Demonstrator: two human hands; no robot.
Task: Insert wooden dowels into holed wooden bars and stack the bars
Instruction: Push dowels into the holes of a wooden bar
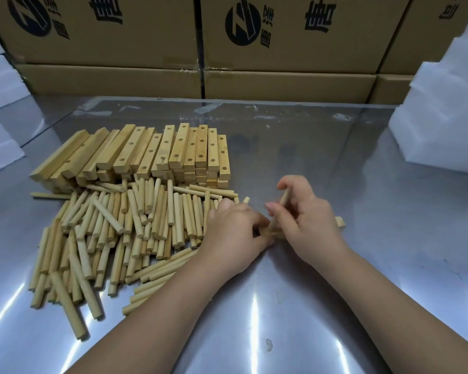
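Wooden dowel (283,198) is pinched steeply by the right hand (305,220), seemingly so its foot meets the bar (340,222) on the tabletop (322,298); what the curled left hand (235,230) grips cannot be told.

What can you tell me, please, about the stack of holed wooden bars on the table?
The stack of bars is pale, bamboo-like wood: square-edged bars with round holes along their top faces, packed side by side in several layers, the left ones skewed. It sits on the metal table, far left, its near ends touching the loose dowels.
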